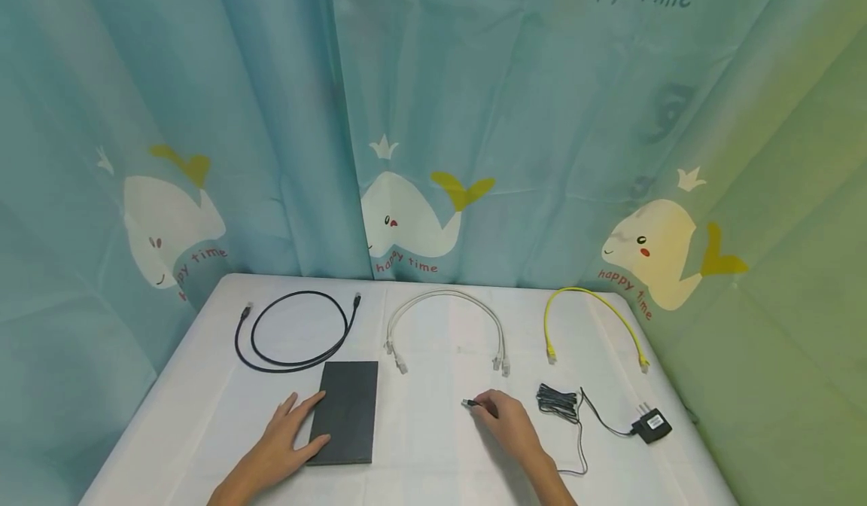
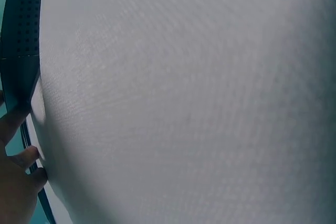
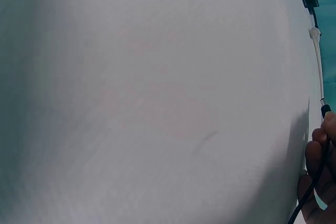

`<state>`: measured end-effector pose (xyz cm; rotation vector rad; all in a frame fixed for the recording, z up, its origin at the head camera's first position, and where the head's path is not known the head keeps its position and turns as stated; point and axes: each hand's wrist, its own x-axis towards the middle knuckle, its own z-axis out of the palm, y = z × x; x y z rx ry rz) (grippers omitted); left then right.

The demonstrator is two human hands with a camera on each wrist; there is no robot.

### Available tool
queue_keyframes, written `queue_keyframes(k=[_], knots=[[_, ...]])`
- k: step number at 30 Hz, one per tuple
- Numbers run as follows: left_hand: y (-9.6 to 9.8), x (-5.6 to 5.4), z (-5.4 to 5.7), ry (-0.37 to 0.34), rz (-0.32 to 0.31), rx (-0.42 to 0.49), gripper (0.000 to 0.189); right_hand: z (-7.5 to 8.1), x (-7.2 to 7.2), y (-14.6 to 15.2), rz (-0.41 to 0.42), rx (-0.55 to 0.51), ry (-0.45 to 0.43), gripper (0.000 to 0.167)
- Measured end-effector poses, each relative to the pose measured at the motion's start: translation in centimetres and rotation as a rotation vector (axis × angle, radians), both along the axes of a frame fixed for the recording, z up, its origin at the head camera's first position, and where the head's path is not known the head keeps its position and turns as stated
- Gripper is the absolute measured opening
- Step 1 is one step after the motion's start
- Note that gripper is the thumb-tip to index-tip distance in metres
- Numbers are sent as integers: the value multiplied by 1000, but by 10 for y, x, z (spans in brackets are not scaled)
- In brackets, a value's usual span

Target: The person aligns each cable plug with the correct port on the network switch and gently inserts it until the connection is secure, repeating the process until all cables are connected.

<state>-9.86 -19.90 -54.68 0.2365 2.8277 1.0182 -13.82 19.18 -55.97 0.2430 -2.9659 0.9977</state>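
Yellow cable [image 1: 576, 289] on white tablecloth [image 1: 420, 431], whale-print curtain [image 1: 433, 99] behind

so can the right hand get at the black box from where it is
Probably yes: only bare white cloth seems to lie between the right hand, which pinches a black plug, and the black box. The left hand touches the box's opposite edge.

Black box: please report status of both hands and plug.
Left hand touching black box. Right hand pinching plug, apart from box. White cables lie farther back, not between plug and box.
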Motion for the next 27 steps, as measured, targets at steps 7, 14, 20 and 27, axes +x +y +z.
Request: queue_keyframes(k=[7,14,20,27], knots=[[0,0,-1,58,-6,7,70,1,-2,-1,5,2,3,11],[0,0,-4,73,-3,6,70,1,-4,-6,21,-24,32,9],[0,0,-4,73,0,16,70,0,-9,-10,41,-59,44,9],[-1,0,-2,35,1,26,71,-1,-13,-13,70,-87,64,8]])
